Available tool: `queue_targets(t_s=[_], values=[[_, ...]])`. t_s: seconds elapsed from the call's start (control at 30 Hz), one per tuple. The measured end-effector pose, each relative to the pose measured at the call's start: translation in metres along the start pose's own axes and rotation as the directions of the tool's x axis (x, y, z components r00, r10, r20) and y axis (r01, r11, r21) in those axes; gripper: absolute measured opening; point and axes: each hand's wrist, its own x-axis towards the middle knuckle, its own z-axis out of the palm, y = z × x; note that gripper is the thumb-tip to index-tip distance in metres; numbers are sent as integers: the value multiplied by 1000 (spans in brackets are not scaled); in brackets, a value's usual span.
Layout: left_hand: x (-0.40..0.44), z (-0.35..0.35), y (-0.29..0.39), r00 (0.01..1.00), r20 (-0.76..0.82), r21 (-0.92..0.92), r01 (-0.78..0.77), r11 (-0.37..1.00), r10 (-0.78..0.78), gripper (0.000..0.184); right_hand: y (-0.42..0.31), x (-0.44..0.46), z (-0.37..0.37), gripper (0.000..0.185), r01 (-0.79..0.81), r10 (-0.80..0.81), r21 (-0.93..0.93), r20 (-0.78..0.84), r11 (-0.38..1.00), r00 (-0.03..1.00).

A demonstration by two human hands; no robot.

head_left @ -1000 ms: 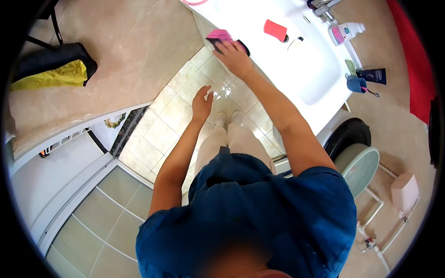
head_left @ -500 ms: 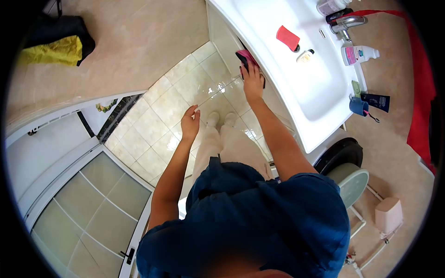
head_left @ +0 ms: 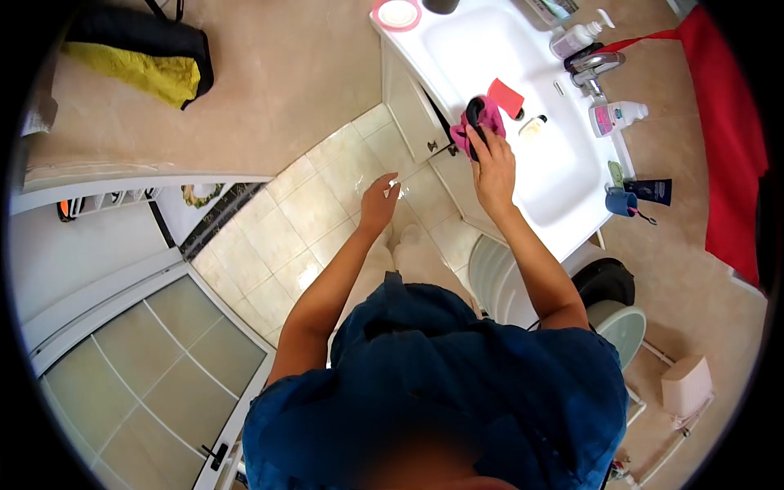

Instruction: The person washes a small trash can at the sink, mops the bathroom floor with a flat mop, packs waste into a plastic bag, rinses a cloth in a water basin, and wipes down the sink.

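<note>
My right hand is closed on a bunched pink and black cloth at the front rim of the white sink. Nearest to the cloth, a red sponge-like pad lies in the basin. Beside that pad is a small pale bottle with a dark cap. My left hand hangs over the tiled floor, its thumb and fingers apart; a bright glint shows between them, and I see nothing held. Below the rim, a cabinet door stands slightly ajar.
Around the chrome faucet stand a pump bottle and a white spray bottle. A blue cup with a toothbrush and a dark tube sit on the right edge. A grey-white tub is beside my legs. The glass-paned door is at left.
My right hand has lifted the cloth from the cabinet front up to the sink rim. My left hand has moved right and slightly up. The view has shifted, showing more of the sink.
</note>
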Motion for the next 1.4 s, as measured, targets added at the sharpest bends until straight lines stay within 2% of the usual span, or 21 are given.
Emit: queue_targets(t_s=[0.07,0.1,0.2,0.27,0.3,0.33,0.4,0.47,0.5,0.53,0.6,0.63,0.67,0.73,0.77,0.87,1.0,1.13,1.23,1.33,1.4], values=[[-2,-1,5,1000,14,7,0,1000,0,32,37,-12,37,68,7,-6,-9,122,1000,993],[-5,-1,4,1000,21,16,-2,1000,1,32,32,-6,38,66,15,4,-119,157,993,988],[-10,0,-2,1000,14,19,-11,1000,11,30,39,40,79,60,81,-83,-109,-16,991,996],[-15,-3,3,999,42,50,29,998,-32,30,51,82,127,60,157,-162,-113,-39,981,986],[-15,-1,-1,999,18,83,-42,996,41,29,51,105,141,60,172,-179,-123,-53,977,982],[-15,0,0,999,43,87,17,996,-20,30,39,122,139,59,143,-152,-145,-58,979,987],[-14,2,8,984,101,106,135,985,-145,31,26,140,130,47,-13,14,-11,36,1000,999],[-11,5,20,986,129,161,88,983,-109,33,28,127,118,47,-6,7,-6,81,1000,997],[-11,9,22,990,114,170,67,983,-87,33,39,113,124,51,22,-22,11,24,1000,999],[-5,16,25,994,96,171,34,985,-51,33,49,96,111,53,24,-25,26,29,999,999],[8,32,29,977,104,252,-209,945,189,37,59,34,79,57,29,-32,59,42,998,999],[10,38,50,967,156,262,-239,935,203,42,58,1,54,59,-65,57,88,87,994,995],[15,48,64,926,183,292,-373,881,331,44,57,-35,26,61,-158,143,113,130,981,981],[24,71,86,793,231,331,-609,721,564,47,63,-111,-6,61,-177,178,-31,41,984,983],[28,83,94,754,282,306,-657,689,593,50,63,-143,-23,61,-262,264,-42,53,964,963],[27,115,129,657,444,420,-753,506,609,50,85,-217,-54,69,-486,487,-90,-13,869,873],[45,148,127,611,580,497,-790,359,539,60,140,-236,-67,60,-631,596,-248,-207,735,776],[58,156,114,621,636,499,-784,369,459,62,223,-211,-71,58,-710,632,-240,-333,662,700],[60,154,106,599,633,487,-800,349,490,63,239,-198,-75,51,-690,618,-278,-310,668,723],[62,155,108,601,642,488,-799,352,475,64,205,-207,-88,44,-493,516,-298,0,818,856],[61,155,108,605,649,485,-797,361,462,65,172,-213,-82,39,-334,367,-223,131,916,921]])
